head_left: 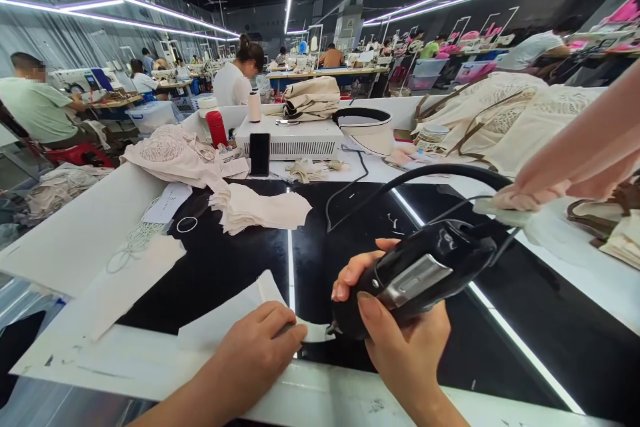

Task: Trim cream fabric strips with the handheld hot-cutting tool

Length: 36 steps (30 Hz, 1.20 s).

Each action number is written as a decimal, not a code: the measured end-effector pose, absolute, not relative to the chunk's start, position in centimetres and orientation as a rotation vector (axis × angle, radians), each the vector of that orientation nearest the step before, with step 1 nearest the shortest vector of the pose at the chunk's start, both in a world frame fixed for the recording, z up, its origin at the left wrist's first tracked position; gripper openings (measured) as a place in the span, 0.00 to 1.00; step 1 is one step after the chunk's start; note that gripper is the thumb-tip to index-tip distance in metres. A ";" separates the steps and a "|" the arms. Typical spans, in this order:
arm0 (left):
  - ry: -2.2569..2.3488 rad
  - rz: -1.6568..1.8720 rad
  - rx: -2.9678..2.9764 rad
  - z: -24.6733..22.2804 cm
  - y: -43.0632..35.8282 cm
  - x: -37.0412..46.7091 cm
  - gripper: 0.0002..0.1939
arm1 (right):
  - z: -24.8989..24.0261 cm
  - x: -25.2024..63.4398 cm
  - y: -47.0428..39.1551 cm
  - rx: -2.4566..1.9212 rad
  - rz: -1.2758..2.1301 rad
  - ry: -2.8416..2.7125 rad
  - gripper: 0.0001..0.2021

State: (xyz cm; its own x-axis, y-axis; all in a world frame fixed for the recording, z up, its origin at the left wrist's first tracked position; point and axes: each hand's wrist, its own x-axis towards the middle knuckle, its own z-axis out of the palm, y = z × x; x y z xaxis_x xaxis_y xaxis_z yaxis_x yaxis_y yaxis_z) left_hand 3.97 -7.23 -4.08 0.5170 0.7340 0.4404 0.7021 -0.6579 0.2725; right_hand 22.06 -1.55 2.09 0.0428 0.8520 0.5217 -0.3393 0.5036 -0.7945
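Observation:
My right hand [400,333] is wrapped round a black handheld power tool [415,273] with a silver plate on its side. The tool's small metal tip points left and meets the right end of a white fabric piece [240,303]. My left hand [265,340] pinches that piece near the tip, fingers bent over it against the glossy black tabletop [225,273]. A black cable [430,170] runs from the tool's back end. Beyond my hands lies a stack of cream fabric pieces [265,207].
Another person's arm [585,127] reaches in from the right beside the tool's cable. At the back are a phone [260,155], a white box [295,143], a red bottle [216,128] and a round container [367,133]. Cream garments [530,113] are heaped at right.

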 end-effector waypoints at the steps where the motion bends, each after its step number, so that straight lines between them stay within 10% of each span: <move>1: 1.264 0.825 2.685 -4.1 -7.3 3.9 0.11 | 2.2 21.9 -1.5 -0.537 0.986 -1.194 0.20; 36: 1.353 0.848 2.592 -3.9 -7.3 3.8 0.10 | 2.5 19.2 -0.1 -0.545 1.038 -1.191 0.19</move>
